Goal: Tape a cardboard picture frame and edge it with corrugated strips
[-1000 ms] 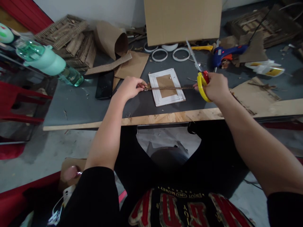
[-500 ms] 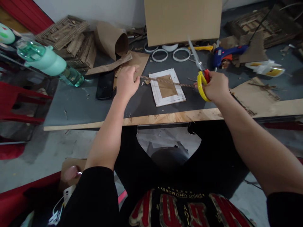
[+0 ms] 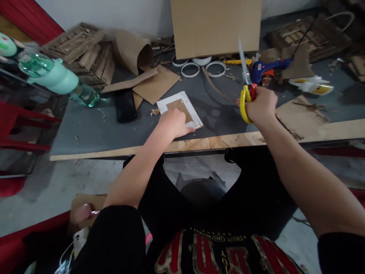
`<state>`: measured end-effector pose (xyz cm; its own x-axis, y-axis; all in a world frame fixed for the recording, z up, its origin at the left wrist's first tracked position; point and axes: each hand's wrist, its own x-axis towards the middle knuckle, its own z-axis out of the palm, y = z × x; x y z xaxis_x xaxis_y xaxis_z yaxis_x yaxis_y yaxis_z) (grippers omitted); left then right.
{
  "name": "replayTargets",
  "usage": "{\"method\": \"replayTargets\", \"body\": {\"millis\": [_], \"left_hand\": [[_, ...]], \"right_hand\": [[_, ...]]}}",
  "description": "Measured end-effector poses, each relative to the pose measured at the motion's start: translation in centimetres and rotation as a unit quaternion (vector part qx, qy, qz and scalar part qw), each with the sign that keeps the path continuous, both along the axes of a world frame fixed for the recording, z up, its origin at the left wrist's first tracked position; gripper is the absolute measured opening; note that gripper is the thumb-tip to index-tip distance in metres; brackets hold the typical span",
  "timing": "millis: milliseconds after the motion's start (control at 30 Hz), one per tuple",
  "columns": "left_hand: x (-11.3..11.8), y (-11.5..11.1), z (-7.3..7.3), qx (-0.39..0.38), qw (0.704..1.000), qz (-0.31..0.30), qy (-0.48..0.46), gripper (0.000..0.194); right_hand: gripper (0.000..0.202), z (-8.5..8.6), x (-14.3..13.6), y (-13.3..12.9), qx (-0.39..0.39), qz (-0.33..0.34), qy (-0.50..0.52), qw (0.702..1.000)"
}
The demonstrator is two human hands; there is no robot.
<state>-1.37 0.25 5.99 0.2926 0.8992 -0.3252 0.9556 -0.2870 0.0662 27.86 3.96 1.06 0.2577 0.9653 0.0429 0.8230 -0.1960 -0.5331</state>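
My left hand [image 3: 174, 123] is closed on a white-bordered cardboard frame [image 3: 189, 102] lying at the table's near side. Its thumb lies at the frame's lower right corner, and the fingers cover part of the brown centre. In my right hand [image 3: 262, 104] are scissors [image 3: 245, 97] with yellow and red handles, their blades pointing away from me. The same hand pinches one end of a thin corrugated cardboard strip [image 3: 218, 90], which curves away to the left toward the tape rolls.
Behind are tape rolls [image 3: 190, 70], a yellow cutter [image 3: 238, 61], a blue glue gun [image 3: 269, 68] and an upright cardboard sheet [image 3: 216, 28]. A glue bottle [image 3: 312, 84] lies right. A phone [image 3: 125, 106], brown card [image 3: 159, 83] and a green bottle [image 3: 57, 78] are left.
My left hand has let go of the strip and moved right and nearer to the frame. The frame has turned and shifted left. The strip's freed end has swung away from me.
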Motion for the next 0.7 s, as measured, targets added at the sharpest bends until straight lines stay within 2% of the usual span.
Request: {"method": "replayTargets", "body": {"millis": [33, 133, 300, 400, 500, 633, 700], "left_hand": [[-0.5, 0.0, 0.4, -0.002, 1.000, 0.007, 0.011, 0.060], [-1.2, 0.4, 0.6, 0.024, 0.999, 0.018, 0.010, 0.055], [-0.9, 0.6, -0.3, 0.061, 0.998, 0.002, 0.010, 0.051], [-0.9, 0.4, -0.4, 0.067, 0.997, -0.013, 0.022, 0.051], [-1.1, 0.3, -0.4, 0.074, 0.997, -0.017, 0.021, 0.043], [-1.2, 0.4, -0.5, 0.069, 0.997, -0.016, 0.017, 0.041], [-1.2, 0.5, -0.6, 0.069, 0.997, -0.014, 0.008, 0.039]], "right_hand": [[0.023, 0.5, -0.7, -0.4, -0.015, -0.033, -0.006, 0.999], [0.037, 1.8, -2.4, -0.9, -0.051, -0.046, -0.017, 0.997], [0.037, 2.2, -2.9, -0.8, -0.092, -0.022, -0.052, 0.994], [0.036, 2.4, -2.8, -1.1, -0.105, -0.003, -0.044, 0.994], [0.037, 2.7, -2.7, -1.5, -0.110, 0.003, -0.028, 0.994], [0.034, 2.3, -2.0, -1.2, -0.119, -0.025, 0.027, 0.992], [0.035, 1.3, -1.1, -0.6, -0.081, -0.013, 0.029, 0.996]]}}
